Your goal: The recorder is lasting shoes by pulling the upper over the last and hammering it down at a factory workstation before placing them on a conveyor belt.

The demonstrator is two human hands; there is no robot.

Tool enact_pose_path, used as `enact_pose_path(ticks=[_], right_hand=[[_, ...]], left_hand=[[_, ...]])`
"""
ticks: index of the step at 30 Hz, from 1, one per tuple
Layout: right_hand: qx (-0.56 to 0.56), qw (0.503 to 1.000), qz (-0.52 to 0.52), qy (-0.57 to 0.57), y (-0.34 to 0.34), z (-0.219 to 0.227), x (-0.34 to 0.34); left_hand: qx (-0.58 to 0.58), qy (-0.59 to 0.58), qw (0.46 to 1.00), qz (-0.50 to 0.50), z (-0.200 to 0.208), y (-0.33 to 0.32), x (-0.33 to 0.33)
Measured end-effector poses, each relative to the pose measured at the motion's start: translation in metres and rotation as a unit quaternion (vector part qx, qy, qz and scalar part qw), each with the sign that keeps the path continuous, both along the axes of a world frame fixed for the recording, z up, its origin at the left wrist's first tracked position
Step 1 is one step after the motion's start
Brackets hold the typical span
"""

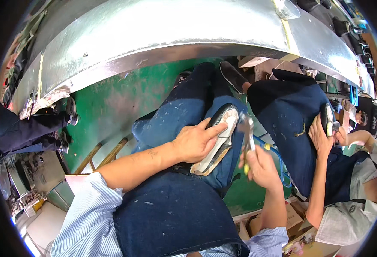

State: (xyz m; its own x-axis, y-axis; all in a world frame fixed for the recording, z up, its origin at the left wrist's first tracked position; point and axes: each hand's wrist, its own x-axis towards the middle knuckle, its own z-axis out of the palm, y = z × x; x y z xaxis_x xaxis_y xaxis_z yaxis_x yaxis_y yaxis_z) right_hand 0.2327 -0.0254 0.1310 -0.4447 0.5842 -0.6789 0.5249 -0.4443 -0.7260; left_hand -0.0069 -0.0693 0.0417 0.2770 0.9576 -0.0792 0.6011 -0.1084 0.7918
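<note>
One dark shoe (218, 145) lies bottom up over the lap, just right of the frame's centre. Its long axis runs steeply from lower left to upper right; the rounded upper end points toward the worktop (162, 32) across the top of the frame. Which end is the toe cannot be told with certainty. The left hand (196, 142) is wrapped around the shoe's left side, its index finger laid across the pale underside. The right hand (260, 166) is closed around a metal tool (250, 142) with a yellow grip; the tool's blurred head stands just beside the shoe's upper right edge, and contact cannot be told. The work appears partway along: the dark upper seems already drawn around the form, at least at the upper end. The pale underside is exposed and no outer sole is seen on it, so finishing of the edge and the covering of the bottom are judged to remain. At right, a co-worker's hand (320, 136) holds another shoe (327, 116).
</note>
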Motion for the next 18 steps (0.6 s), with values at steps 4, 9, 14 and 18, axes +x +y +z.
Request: enact_pose_path(ticks=[4, 9, 14, 18], right_hand=[[0.255, 0.937, 0.170, -0.168, 0.023, -0.020, -0.032], [0.259, 0.963, 0.065, -0.017, 0.029, -0.024, -0.029], [0.229, 0.961, 0.127, -0.092, 0.027, -0.035, -0.028], [0.166, 0.976, 0.104, -0.095, 0.029, -0.036, -0.025]], left_hand=[[-0.035, -0.001, 0.999, -0.016, 0.011, 0.003, 0.000], [-0.030, -0.017, 0.999, -0.014, 0.005, 0.001, -0.004], [-0.018, -0.043, 0.999, -0.018, -0.005, -0.001, -0.005], [-0.054, -0.024, 0.998, -0.016, 0.002, -0.002, -0.004]])
